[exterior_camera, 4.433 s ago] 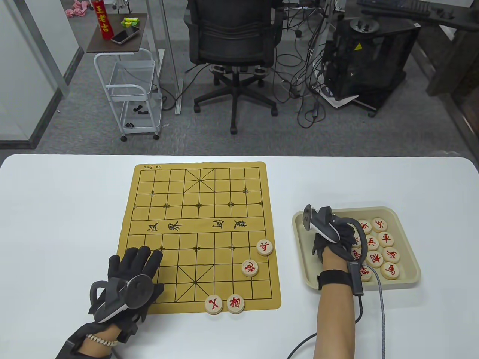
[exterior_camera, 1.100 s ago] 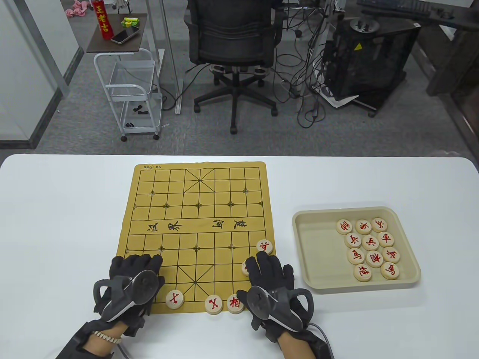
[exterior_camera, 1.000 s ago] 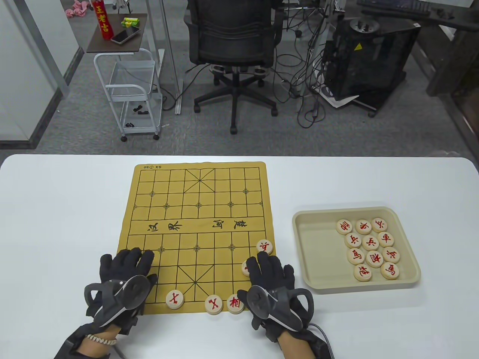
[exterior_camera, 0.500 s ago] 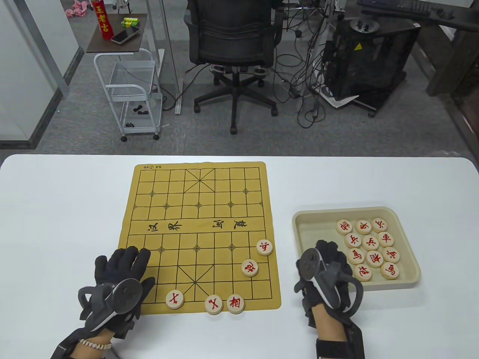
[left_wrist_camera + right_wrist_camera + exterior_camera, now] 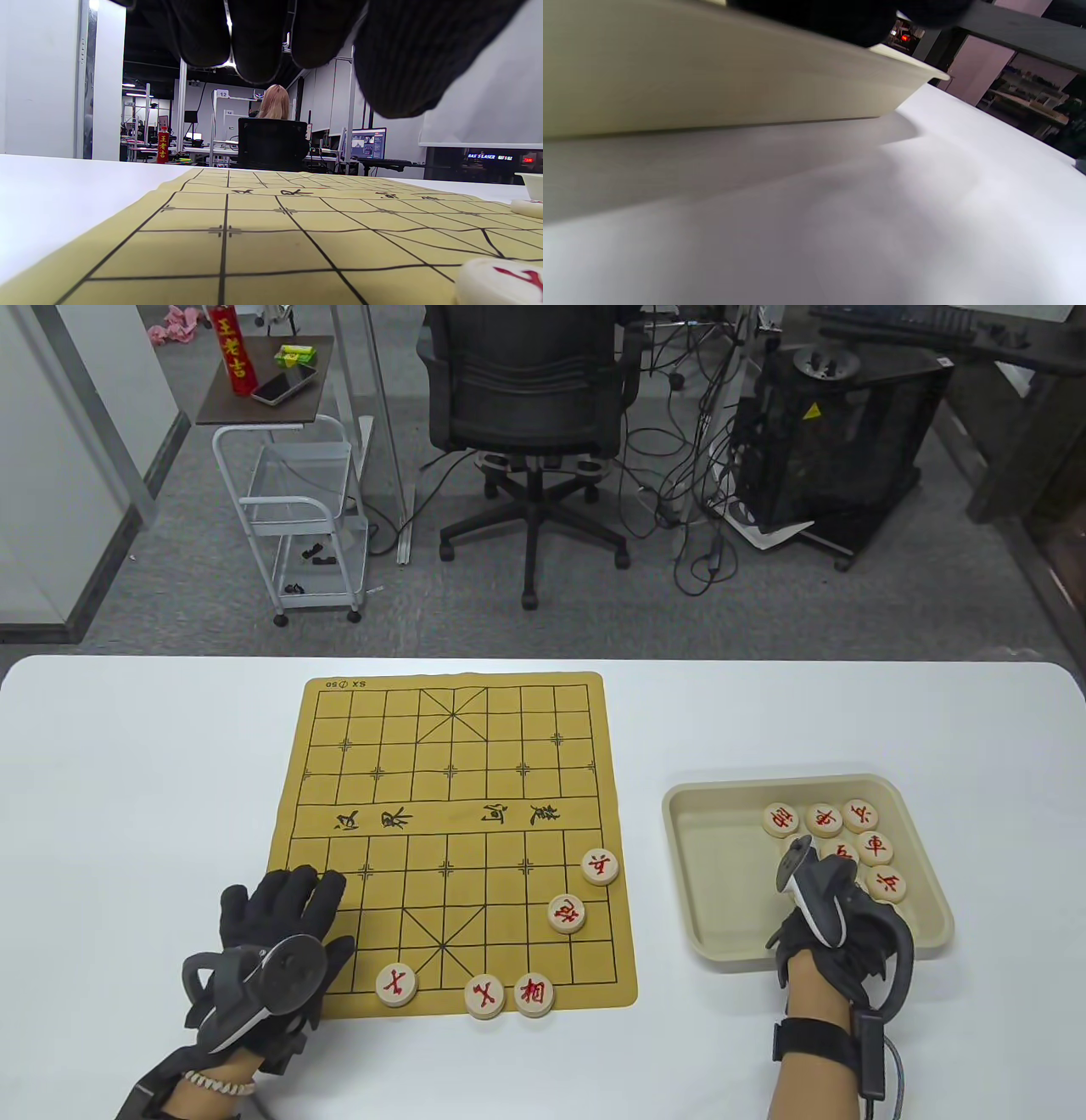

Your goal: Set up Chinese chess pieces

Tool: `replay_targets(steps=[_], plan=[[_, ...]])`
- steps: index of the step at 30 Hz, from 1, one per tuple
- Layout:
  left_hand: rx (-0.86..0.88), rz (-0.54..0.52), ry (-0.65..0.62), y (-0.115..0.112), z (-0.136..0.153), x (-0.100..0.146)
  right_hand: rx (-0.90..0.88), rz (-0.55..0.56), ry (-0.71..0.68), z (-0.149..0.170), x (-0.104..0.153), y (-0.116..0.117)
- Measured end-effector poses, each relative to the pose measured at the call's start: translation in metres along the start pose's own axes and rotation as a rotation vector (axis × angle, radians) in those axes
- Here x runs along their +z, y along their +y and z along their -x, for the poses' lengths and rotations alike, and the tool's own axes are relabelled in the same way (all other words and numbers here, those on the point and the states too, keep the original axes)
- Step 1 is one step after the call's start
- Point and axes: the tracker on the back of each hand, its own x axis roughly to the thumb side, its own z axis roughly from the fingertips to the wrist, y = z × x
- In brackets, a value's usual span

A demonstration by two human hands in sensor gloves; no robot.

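The white table [image 5: 153,780] fills the lower half of the table view, and on it lies the yellow chessboard mat [image 5: 450,831], flat, with its near edge close to the person. To the right of the mat, apart from it, sits the beige tray [image 5: 721,857]; the right wrist view shows only its outer wall [image 5: 712,84] against the table surface.

The left hand [image 5: 271,933] rests on the near left corner of the mat, fingers [image 5: 314,891] straight and spread, holding nothing. From the left wrist view those fingers [image 5: 254,38] hang in at the top, above the mat's grid.

The right hand [image 5: 836,916] is over the near right part of the tray, on top of the pieces there. Its fingers are hidden under the tracker, so whether it grasps a piece cannot be told.

Now the pieces. Five round wooden discs with red characters sit on the mat: three along the near row [image 5: 396,985], [image 5: 484,995], [image 5: 534,993], the last two touching, and two more nearer the right edge [image 5: 566,914], [image 5: 600,866]. In the tray, the far row shows three pieces [image 5: 823,819], with two or three more [image 5: 874,845] just beyond the hand.
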Motion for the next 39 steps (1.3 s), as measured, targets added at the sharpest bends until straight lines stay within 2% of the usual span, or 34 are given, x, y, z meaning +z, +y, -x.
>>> replay_targets(steps=[8,12,16,20,23,27,32,36,39], plan=[[0.000,0.005,0.005,0.000,-0.001,0.000,-0.044,0.004,-0.025,0.003,-0.008,0.002],[0.009,0.000,0.003,0.000,0.000,-0.001,-0.112,0.069,-0.045,0.011,-0.005,0.005],[0.007,-0.002,-0.007,0.000,-0.001,-0.001,-0.164,0.165,-0.089,0.012,0.009,-0.009],[0.008,-0.008,-0.018,0.000,-0.002,-0.001,-0.220,0.290,-0.201,0.005,0.040,-0.036],[0.002,-0.011,-0.029,0.000,-0.004,0.000,-0.256,0.395,-0.330,-0.013,0.078,-0.056],[-0.013,-0.008,-0.047,-0.003,-0.008,0.002,-0.324,0.452,-0.606,-0.050,0.141,-0.072],[-0.034,-0.003,-0.067,-0.005,-0.012,0.004,-0.347,0.555,-0.890,-0.090,0.216,-0.067],[-0.047,0.009,-0.069,-0.007,-0.014,0.004,-0.363,0.597,-0.982,-0.107,0.245,-0.049],[-0.061,0.020,-0.078,-0.009,-0.017,0.004,-0.373,0.658,-0.994,-0.109,0.250,-0.034]])
